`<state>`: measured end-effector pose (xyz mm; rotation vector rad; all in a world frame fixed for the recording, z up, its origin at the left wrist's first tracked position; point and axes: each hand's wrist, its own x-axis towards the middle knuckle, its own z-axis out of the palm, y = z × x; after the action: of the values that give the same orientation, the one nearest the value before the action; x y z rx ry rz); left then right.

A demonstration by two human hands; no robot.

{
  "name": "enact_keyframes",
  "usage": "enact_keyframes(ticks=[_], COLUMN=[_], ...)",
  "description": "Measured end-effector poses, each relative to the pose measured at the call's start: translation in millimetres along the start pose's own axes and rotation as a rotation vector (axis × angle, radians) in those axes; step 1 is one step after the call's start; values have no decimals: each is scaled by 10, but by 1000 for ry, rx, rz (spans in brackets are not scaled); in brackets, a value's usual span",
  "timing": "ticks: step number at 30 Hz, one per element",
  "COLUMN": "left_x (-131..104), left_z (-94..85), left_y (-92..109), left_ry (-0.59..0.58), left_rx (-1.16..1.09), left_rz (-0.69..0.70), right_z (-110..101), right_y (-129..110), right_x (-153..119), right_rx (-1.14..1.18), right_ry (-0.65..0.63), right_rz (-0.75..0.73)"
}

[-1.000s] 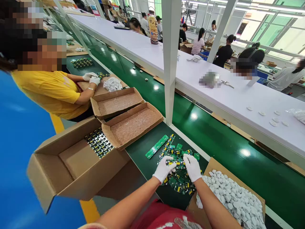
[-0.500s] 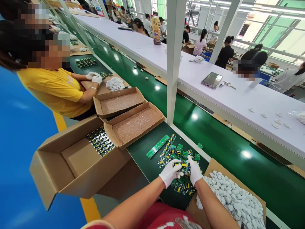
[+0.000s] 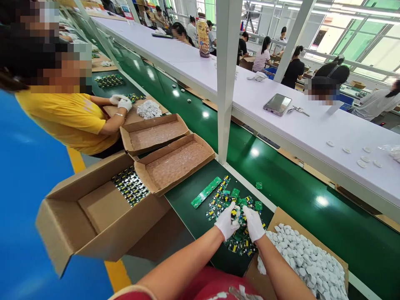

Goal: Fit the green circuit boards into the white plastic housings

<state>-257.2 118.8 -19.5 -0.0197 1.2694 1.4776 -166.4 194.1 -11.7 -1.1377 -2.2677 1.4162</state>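
Note:
My left hand, in a white glove, has its fingers curled round a small circuit board with a yellow part on it. Close on its right, my right hand, also gloved, reaches its fingertips toward the same board; whether it grips anything is hidden. Both hands are over a loose pile of small circuit boards on the dark green work surface. A long green board strip lies behind and left of the pile, beside a row of joined boards.
Many small white pieces lie on cardboard at the right. Two shallow cardboard trays and a large carton holding boards stand left. A post rises ahead by the white shelf. A person in yellow works at left.
My left hand has turned and its fingers have come up round the board. My right hand has shifted slightly left. A lone board on the green belt has moved a little left and back.

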Motion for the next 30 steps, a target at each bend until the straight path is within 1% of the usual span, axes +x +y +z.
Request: enact_keyframes(ticks=[2, 5, 8, 11, 13, 16, 18, 19, 21, 24, 27, 30], left_x=[96, 224, 308, 382, 449, 567, 637, 664, 705, 748, 776, 751], left_z=[-14, -62, -130, -257, -411, -745, -982, -1089, -1264, -1436, -1544, -1578], left_y=[38, 122, 193, 265, 347, 518, 615, 646, 672, 673, 729, 852], left_ry=[1, 16, -16, -27, 39, 226, 342, 382, 423, 424, 402, 357], left_rx=[144, 392, 632, 836, 938, 1053, 1111, 1132, 1152, 1111, 984, 779], left_rz=[58, 224, 363, 422, 446, 459, 435, 414, 364, 296, 262, 241], right_z=[-74, -211, -309, -366, -413, -501, -537, -539, -511, -437, -420, -498], right_y=[45, 118, 182, 237, 279, 363, 426, 456, 506, 556, 576, 555], right_x=[55, 207, 408, 649, 855, 1239, 1505, 1627, 1824, 1972, 1936, 1737], right_rx=[-27, -115, -222, -322, -390, -494, -557, -584, -626, -664, -671, -613], right_ry=[14, 19, -43, -112, -111, -66, -43, -41, -59, -112, -142, -187], right_rz=[6, 2, -30, -57, -59, -35, 1, 19, 46, 55, 57, 38])
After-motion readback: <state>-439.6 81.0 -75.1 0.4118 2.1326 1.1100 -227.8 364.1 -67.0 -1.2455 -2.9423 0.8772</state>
